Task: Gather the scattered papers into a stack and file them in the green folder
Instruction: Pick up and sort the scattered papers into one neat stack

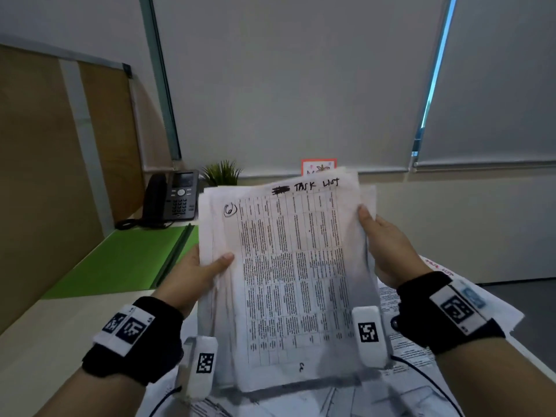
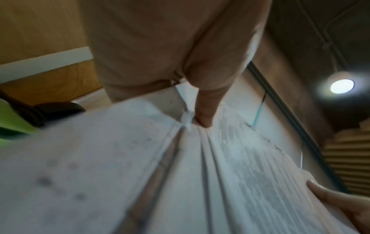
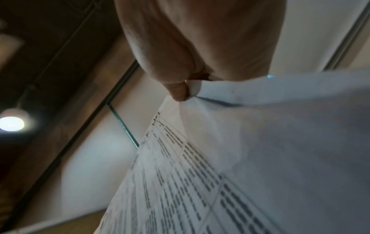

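1. Stack of papers held upright above the desk, lower edge near loose sheets lying at the desk's right edge.
2. Left hand gripping the stack's left edge, thumb across the front.
3. Right hand pinching the right edge, thumb on front.
4. Green folder open flat toward the desk's far left corner, beside a phone.
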